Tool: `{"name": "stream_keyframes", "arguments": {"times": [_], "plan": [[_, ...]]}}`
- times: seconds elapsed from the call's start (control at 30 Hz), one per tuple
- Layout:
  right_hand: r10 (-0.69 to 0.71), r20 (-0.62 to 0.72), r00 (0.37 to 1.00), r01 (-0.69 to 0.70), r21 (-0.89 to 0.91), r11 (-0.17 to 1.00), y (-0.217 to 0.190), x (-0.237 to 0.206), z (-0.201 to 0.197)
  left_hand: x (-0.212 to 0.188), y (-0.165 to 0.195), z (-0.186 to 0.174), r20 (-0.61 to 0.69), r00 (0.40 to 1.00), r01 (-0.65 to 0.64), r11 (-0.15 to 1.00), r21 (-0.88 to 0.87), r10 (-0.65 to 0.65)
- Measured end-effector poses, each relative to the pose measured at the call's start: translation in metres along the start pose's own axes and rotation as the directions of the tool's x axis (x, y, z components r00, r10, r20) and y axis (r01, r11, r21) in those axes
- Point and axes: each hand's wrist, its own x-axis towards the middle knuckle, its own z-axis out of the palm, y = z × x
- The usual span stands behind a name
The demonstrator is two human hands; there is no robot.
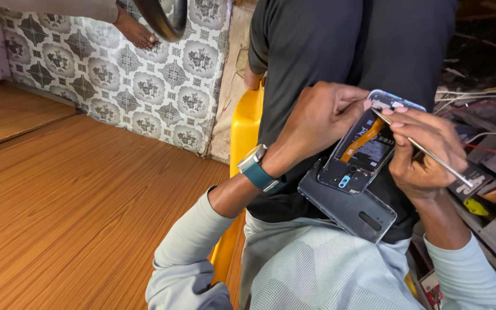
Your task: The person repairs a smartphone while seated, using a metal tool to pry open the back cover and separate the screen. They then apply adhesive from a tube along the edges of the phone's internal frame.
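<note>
Gripping one opened phone, left hand, right hand pinching one metal tool, one back cover

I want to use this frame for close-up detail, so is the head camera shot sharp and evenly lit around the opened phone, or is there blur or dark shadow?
Head view: opened phone and both hands, left hand and right hand, are sharp and evenly lit; metal tool shows a slight glint; clutter at far right sinks into dark shadow; frame looks tilted.
</note>
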Motion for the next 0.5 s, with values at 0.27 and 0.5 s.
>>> {"name": "stream_keyframes", "arguments": {"times": [0.27, 0.5], "plan": [[0.173, -0.255, 0.951, -0.082, 0.332, 0.94, 0.017, -0.024, -0.002, 0.001, 0.007, -0.003, -0.024, 1.0, 0.002, 0.995, 0.102, 0.001], [0.237, -0.237, 0.942, -0.214, 0.118, 0.97, 0.024, -0.037, -0.025, 0.003, 0.002, -0.007, 0.032, 0.997, 0.059, 0.992, 0.111, -0.063]]}}
